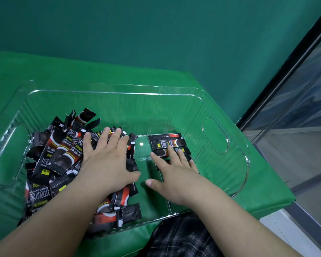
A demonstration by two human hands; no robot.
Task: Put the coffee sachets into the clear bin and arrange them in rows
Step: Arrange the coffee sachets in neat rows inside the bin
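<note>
Both hands are inside the clear bin (214, 133), which sits on a green padded table (93, 71) against a green wall (156, 30). Left hand (107, 156) lies flat, palm down, fingers straight and slightly spread, on top of the loose pile of coffee sachets (59, 156) that fills the left half of the bin; nothing gripped, thumb pointing right toward the bare middle of the bin floor. The pile is jumbled, sachets lying at all angles, some leaning up against the left wall near the left handle cutout (9, 154), a few at the near wall lying roughly flat. Right hand (174, 175) is also flat and spread, fingers straight, fingertips resting on the near end of a small row of sachets (167, 144) laid side by side on the right part of the bin floor, long sides touching or overlapping, lengthwise left to right. Thumb sticks out left, not touching any sachet. The row is well apart from the pile, with bare bin floor between them. Right handle cutout (214, 136) is just beyond the row. Plaid fabric (183, 238) shows below the bin's near edge. A dark-framed glass panel (295, 89) runs down the right side.
</note>
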